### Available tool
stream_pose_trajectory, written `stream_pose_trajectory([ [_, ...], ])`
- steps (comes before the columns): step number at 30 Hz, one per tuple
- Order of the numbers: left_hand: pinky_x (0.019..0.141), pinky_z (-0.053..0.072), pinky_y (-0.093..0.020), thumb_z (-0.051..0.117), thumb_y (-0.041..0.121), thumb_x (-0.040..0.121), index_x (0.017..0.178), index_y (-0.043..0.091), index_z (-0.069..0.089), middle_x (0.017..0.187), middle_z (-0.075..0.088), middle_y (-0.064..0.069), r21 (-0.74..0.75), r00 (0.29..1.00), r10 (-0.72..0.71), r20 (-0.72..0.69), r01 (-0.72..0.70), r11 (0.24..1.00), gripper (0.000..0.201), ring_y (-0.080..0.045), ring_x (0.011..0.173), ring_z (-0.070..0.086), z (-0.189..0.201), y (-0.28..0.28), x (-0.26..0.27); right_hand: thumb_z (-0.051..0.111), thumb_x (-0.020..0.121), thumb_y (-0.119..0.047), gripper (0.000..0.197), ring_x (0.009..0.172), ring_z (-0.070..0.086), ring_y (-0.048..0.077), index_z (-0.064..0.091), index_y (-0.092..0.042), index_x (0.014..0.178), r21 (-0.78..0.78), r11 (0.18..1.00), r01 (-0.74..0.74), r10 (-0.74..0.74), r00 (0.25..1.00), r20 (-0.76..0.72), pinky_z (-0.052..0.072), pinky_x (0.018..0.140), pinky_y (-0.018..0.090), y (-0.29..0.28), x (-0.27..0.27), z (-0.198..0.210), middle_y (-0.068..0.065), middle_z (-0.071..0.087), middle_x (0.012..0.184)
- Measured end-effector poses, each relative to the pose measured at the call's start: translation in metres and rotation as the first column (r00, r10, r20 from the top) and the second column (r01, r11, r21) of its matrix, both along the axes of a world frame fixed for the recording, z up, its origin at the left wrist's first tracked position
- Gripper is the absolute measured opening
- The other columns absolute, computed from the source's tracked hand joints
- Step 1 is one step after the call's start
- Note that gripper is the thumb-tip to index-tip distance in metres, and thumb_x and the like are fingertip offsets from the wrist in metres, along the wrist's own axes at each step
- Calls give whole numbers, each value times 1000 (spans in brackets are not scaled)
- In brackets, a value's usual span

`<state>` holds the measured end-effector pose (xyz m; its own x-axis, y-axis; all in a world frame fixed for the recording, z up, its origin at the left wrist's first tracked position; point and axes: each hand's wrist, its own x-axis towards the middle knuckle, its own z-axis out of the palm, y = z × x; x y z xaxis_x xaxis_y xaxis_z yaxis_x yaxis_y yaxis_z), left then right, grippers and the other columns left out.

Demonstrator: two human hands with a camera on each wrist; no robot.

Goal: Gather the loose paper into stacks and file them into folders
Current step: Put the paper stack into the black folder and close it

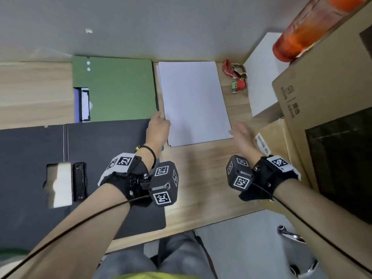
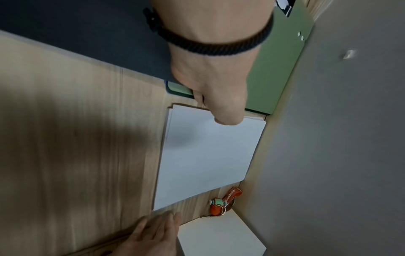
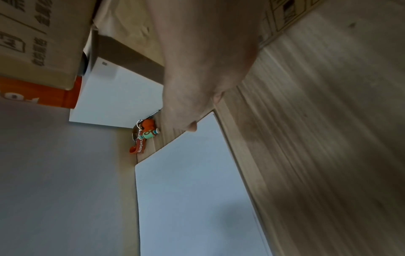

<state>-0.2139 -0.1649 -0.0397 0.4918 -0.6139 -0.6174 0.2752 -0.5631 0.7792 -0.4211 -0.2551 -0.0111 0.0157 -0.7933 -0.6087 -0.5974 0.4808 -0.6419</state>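
A squared stack of white paper (image 1: 193, 101) (image 2: 208, 155) (image 3: 197, 190) lies on the wooden desk against the back wall. Left of it lies a green folder (image 1: 116, 91) (image 2: 278, 69). An open black folder (image 1: 100, 168) (image 2: 87, 34) with a metal clip lies in front of the green one. My left hand (image 1: 160, 123) (image 2: 221, 107) touches the stack's left edge near its front corner, one digit resting on the top sheet; the other fingers are hidden. My right hand (image 1: 240, 133) (image 2: 157, 228) (image 3: 188, 119) is flat with straight fingers beside the stack's front right corner.
A red keychain (image 1: 235, 77) (image 2: 221, 204) lies right of the stack by the wall. Further right stand a white box (image 1: 261, 77), a large cardboard box (image 1: 322, 87) with an orange bottle (image 1: 302, 33) on it, and a brown parcel (image 1: 275, 133).
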Motion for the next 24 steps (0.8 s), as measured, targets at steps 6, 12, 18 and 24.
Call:
stream_pose_trajectory([
  [6,71,39,-23,40,11,92,140,9,42,122,59,-5,53,1000,-3,6,2,999,49,-14,86,48,-15,-14,-5,48,96,-16,33,113,52,27,48,-8,128,40,998,-53,58,988,-140,39,88,33,-17,9,-9,13,53,133],
  [12,73,38,-22,47,16,94,144,10,29,126,52,-2,99,998,-20,-59,26,995,53,-13,95,46,-10,-25,-8,49,96,-18,43,103,51,27,46,-1,136,148,989,-10,35,986,-162,46,63,25,-35,22,-11,12,53,126],
  [18,104,44,-46,59,32,71,146,13,27,145,38,-10,168,989,-59,-138,82,982,84,-31,124,48,-13,-33,-9,48,98,-25,55,122,48,30,27,-7,146,230,973,-10,61,975,-216,31,44,23,-31,28,-17,8,41,141],
  [24,102,36,-29,53,22,91,145,11,30,143,25,-10,215,995,-101,2,98,972,60,-27,127,37,-16,-36,-8,52,94,-25,55,119,50,29,35,-6,143,192,980,57,-11,972,-237,39,59,25,-32,20,-27,10,46,141],
])
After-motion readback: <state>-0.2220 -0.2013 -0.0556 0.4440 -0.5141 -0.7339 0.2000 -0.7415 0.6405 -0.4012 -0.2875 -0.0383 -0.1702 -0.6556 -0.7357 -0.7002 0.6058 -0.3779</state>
